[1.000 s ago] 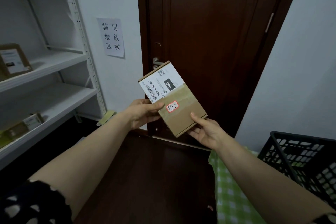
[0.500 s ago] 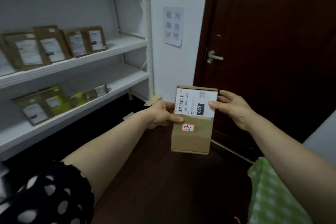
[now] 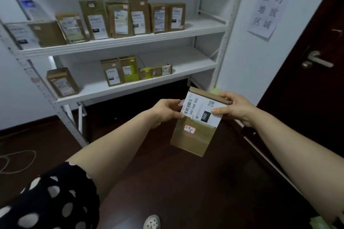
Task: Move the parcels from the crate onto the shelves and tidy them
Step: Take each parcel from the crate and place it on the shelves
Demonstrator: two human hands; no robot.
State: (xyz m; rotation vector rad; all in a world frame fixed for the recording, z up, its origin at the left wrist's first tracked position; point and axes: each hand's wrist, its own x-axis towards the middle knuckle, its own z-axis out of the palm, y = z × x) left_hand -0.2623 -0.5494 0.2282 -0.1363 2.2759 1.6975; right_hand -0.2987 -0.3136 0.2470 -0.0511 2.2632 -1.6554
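Parcel point(image 3: 193, 136): one; left hand point(image 3: 165, 111), right hand point(image 3: 236, 108)

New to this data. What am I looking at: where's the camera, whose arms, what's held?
No robot: a person wears one wide-angle camera on the head, so you look down along their own arms. The left hand and right hand both grip one small cardboard parcel by its upper part, printed label facing the camera. Ahead stands a white shelf rack with more parcels standing on two levels. A dark door is at the right.
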